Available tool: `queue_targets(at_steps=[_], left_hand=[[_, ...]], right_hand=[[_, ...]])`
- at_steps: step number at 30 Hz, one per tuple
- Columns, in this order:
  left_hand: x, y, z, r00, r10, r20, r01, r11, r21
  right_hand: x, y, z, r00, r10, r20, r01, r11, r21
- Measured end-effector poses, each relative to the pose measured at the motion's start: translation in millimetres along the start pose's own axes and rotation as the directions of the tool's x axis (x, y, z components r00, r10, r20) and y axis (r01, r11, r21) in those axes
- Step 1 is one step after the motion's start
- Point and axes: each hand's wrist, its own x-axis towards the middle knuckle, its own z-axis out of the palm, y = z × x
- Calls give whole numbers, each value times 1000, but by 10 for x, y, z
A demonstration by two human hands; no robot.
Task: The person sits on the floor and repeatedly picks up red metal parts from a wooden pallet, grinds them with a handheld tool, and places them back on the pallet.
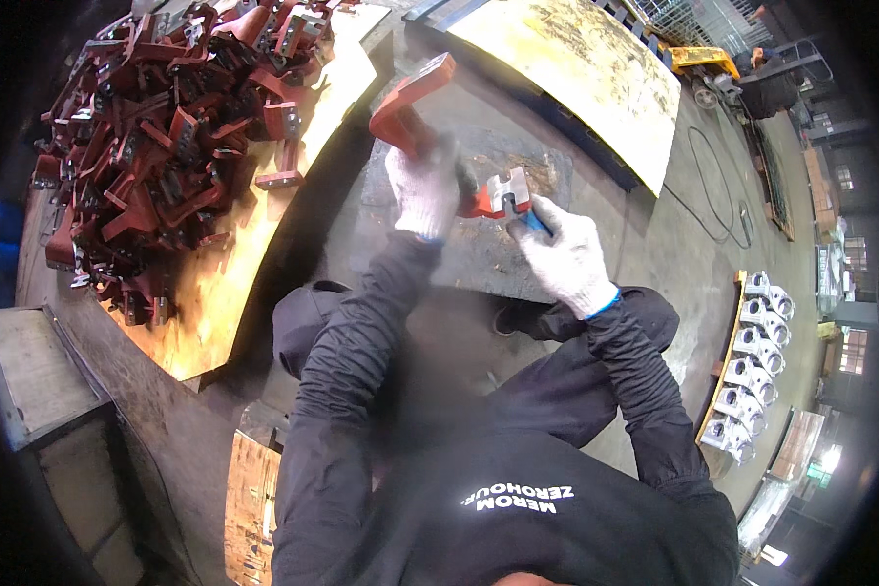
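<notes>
Red bracket (402, 125) above worn dark surface (488, 262); grey floor (693, 230), parts (166, 161) heaped left.

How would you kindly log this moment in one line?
left hand: gripping red bracket; right hand: holding blue-handled tool at bracket's end; left side: red bracket pile

Glare on pale board (581, 78), left hand (425, 190) possibly blurry

Looking down from above: my head-worn fisheye camera catches my left hand (425, 190) and right hand (568, 256) at close range, just above center.
The left of a side-by-side pair, it faces down and forward over my chest (508, 464), wide enough to take in the left wooden board (220, 313) to its near corner and the far wooden board (557, 63) along its near edge.
</notes>
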Motion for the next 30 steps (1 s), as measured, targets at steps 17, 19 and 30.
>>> queue_targets(at_steps=[17, 19, 30], left_hand=[[-122, 285, -5, 941, 101, 322, -203, 931, 304], [-212, 391, 97, 930, 78, 360, -197, 931, 307], [-198, -215, -188, 831, -519, 200, 441, 834, 332]], right_hand=[[358, 127, -508, 921, 385, 57, -316, 656, 686], [421, -16, -468, 915, 375, 150, -302, 389, 870], [178, -461, -619, 974, 225, -6, -183, 806, 562]])
